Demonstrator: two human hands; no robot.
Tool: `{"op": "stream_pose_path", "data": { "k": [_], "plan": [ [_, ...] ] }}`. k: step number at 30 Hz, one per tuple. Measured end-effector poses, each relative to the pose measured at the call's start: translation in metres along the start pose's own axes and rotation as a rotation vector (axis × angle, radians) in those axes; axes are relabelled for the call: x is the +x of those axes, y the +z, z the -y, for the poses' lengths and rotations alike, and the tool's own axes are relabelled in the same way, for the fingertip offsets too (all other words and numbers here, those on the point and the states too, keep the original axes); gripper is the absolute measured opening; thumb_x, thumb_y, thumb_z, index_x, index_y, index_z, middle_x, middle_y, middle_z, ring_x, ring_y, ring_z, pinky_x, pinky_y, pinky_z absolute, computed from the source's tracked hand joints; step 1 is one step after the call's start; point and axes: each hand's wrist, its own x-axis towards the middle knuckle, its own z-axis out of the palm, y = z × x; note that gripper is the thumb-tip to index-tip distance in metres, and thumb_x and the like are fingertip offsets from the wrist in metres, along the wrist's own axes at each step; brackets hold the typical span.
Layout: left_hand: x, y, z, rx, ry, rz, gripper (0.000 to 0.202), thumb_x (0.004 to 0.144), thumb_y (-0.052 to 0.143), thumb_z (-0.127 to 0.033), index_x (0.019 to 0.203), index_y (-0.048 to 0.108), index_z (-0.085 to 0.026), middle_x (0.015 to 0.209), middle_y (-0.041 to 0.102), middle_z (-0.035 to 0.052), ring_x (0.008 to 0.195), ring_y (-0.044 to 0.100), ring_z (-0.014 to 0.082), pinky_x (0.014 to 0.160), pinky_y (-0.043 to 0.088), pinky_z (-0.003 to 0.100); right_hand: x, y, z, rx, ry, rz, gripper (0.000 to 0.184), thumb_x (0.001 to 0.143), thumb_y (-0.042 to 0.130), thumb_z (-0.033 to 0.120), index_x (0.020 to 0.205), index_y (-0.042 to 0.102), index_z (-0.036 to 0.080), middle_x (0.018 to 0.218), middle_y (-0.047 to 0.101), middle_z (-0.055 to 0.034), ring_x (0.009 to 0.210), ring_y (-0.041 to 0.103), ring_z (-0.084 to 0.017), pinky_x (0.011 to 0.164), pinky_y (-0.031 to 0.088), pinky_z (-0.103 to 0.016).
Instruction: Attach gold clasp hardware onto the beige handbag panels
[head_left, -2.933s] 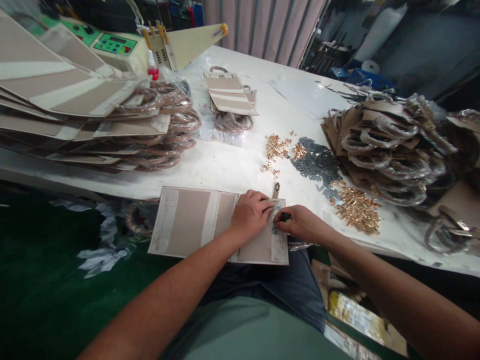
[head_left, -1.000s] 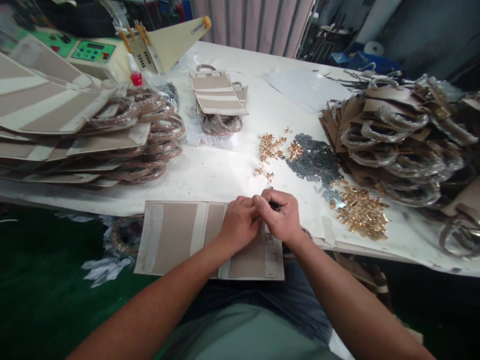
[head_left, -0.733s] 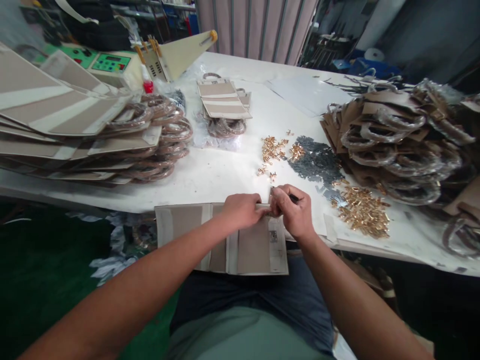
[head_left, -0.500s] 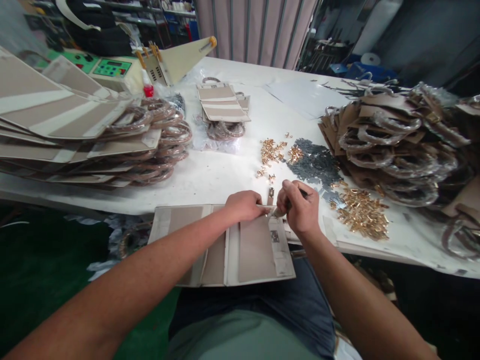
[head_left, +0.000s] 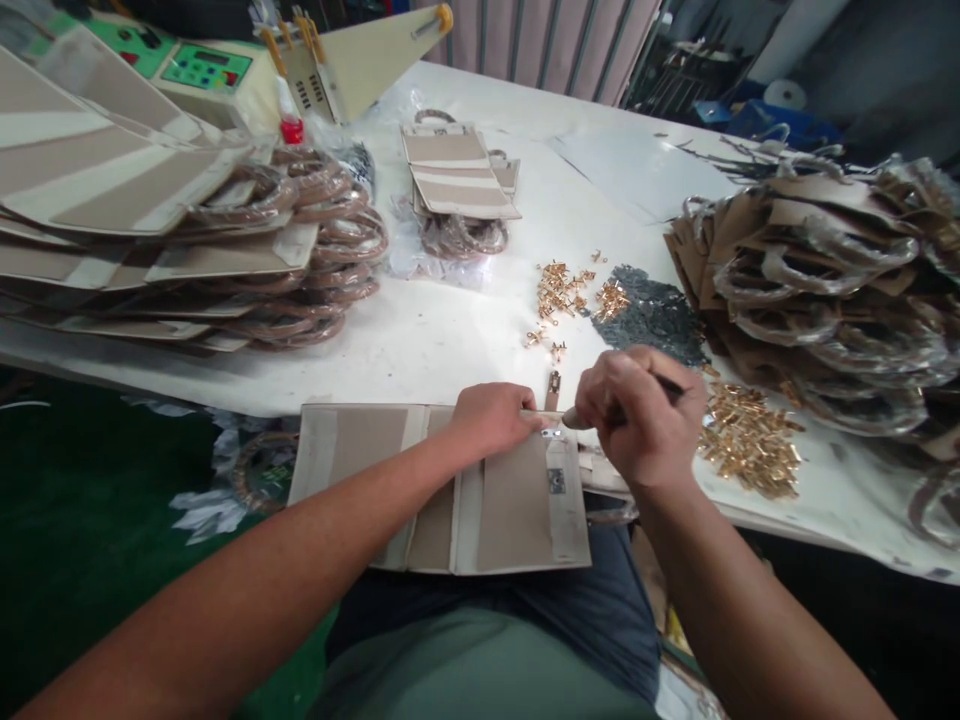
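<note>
A flat beige and cream bag panel (head_left: 517, 505) lies across my lap, its far edge against the white table (head_left: 442, 345). My left hand (head_left: 491, 418) is closed, its fingers pressing down on the panel's top edge next to a small metal clasp (head_left: 552, 433). My right hand (head_left: 637, 420) is wrapped round a thin dark-handled tool (head_left: 667, 385), whose tip rests close to the clasp. A small brown strap tab (head_left: 553, 388) sticks out past the panel's edge between my hands.
Gold metal fittings lie in piles (head_left: 750, 440) (head_left: 559, 290) beside a heap of dark grey pieces (head_left: 656, 315). Stacked panels with ring handles (head_left: 187, 240) fill the left, wrapped handle parts (head_left: 825, 280) the right. A control box (head_left: 199, 70) stands at the back left.
My right hand has lifted off the panel's edge and shifted right, now holding the tool at an angle to the clasp. My left hand stayed on the panel, which slid nearer on my lap.
</note>
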Motion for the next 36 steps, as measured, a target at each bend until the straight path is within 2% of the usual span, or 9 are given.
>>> {"op": "stream_pose_path", "data": {
  "k": [6, 11, 16, 21, 23, 26, 30, 32, 36],
  "plan": [
    [-0.004, 0.002, 0.002, 0.018, 0.022, -0.004, 0.042, 0.091, 0.059, -0.070, 0.094, 0.081, -0.033, 0.096, 0.082, 0.0000, 0.092, 0.074, 0.0257, 0.069, 0.045, 0.032, -0.011, -0.001, -0.017, -0.086, 0.080, 0.003, 0.046, 0.098, 0.069, 0.037, 0.060, 0.046, 0.025, 0.050, 0.045, 0.0053, 0.045, 0.040, -0.012, 0.046, 0.032, -0.030],
    [-0.006, 0.005, 0.005, 0.036, 0.078, -0.053, 0.035, 0.095, 0.057, -0.060, 0.097, 0.080, -0.033, 0.101, 0.082, 0.0001, 0.095, 0.075, 0.0262, 0.071, 0.046, 0.032, -0.015, 0.004, -0.012, -0.097, -0.007, 0.035, 0.044, 0.101, 0.067, 0.034, 0.063, 0.047, 0.024, 0.052, 0.046, 0.0050, 0.047, 0.042, -0.012, 0.050, 0.034, -0.030],
    [-0.001, 0.010, 0.007, 0.061, 0.105, 0.007, 0.034, 0.097, 0.052, -0.051, 0.096, 0.080, -0.032, 0.100, 0.082, 0.0017, 0.093, 0.075, 0.0280, 0.071, 0.047, 0.034, -0.015, 0.014, -0.005, -0.245, -0.077, 0.222, 0.043, 0.101, 0.065, 0.030, 0.061, 0.050, 0.022, 0.056, 0.051, 0.0027, 0.053, 0.045, -0.013, 0.054, 0.035, -0.030],
    [0.000, 0.008, 0.006, 0.079, 0.109, 0.048, 0.029, 0.093, 0.058, -0.048, 0.098, 0.080, -0.031, 0.099, 0.082, 0.0040, 0.093, 0.075, 0.0295, 0.072, 0.048, 0.034, -0.015, 0.010, -0.013, -0.391, -0.129, 0.354, 0.038, 0.098, 0.066, 0.024, 0.063, 0.052, 0.021, 0.059, 0.053, 0.0027, 0.054, 0.046, -0.012, 0.055, 0.036, -0.030],
    [-0.002, 0.006, 0.005, 0.052, 0.098, 0.036, 0.030, 0.094, 0.058, -0.050, 0.099, 0.081, -0.032, 0.101, 0.082, 0.0035, 0.095, 0.075, 0.0292, 0.074, 0.049, 0.034, -0.014, 0.006, -0.015, -0.369, -0.094, 0.340, 0.039, 0.099, 0.065, 0.025, 0.062, 0.052, 0.021, 0.060, 0.054, 0.0021, 0.055, 0.048, -0.013, 0.055, 0.037, -0.030],
    [-0.005, 0.003, 0.003, -0.003, 0.056, 0.000, 0.032, 0.095, 0.056, -0.054, 0.100, 0.081, -0.034, 0.104, 0.082, 0.0011, 0.099, 0.074, 0.0277, 0.076, 0.048, 0.034, -0.009, 0.003, -0.009, -0.204, -0.021, 0.230, 0.043, 0.100, 0.065, 0.027, 0.061, 0.049, 0.022, 0.056, 0.051, 0.0027, 0.050, 0.046, -0.013, 0.052, 0.037, -0.031],
    [-0.006, 0.003, 0.002, -0.020, 0.032, -0.009, 0.031, 0.093, 0.061, -0.057, 0.098, 0.082, -0.034, 0.102, 0.082, 0.0001, 0.096, 0.073, 0.0258, 0.075, 0.047, 0.033, -0.002, 0.002, 0.005, 0.070, -0.112, 0.076, 0.041, 0.099, 0.069, 0.029, 0.063, 0.049, 0.024, 0.052, 0.045, 0.0052, 0.043, 0.043, -0.012, 0.044, 0.035, -0.030],
    [-0.005, 0.003, 0.002, -0.011, 0.046, -0.016, 0.032, 0.094, 0.060, -0.057, 0.097, 0.081, -0.034, 0.100, 0.082, 0.0003, 0.094, 0.073, 0.0254, 0.074, 0.046, 0.033, -0.003, 0.003, 0.004, 0.089, -0.128, 0.059, 0.040, 0.098, 0.070, 0.031, 0.064, 0.051, 0.025, 0.053, 0.046, 0.0046, 0.044, 0.045, -0.013, 0.044, 0.037, -0.031],
    [-0.005, 0.003, 0.002, -0.005, 0.036, 0.002, 0.034, 0.098, 0.055, -0.054, 0.093, 0.081, -0.033, 0.097, 0.081, -0.0002, 0.092, 0.072, 0.0241, 0.074, 0.046, 0.032, -0.009, 0.005, -0.008, 0.042, 0.028, 0.064, 0.041, 0.099, 0.068, 0.028, 0.062, 0.050, 0.024, 0.052, 0.046, 0.0047, 0.045, 0.044, -0.013, 0.046, 0.037, -0.031]
  ]
}}
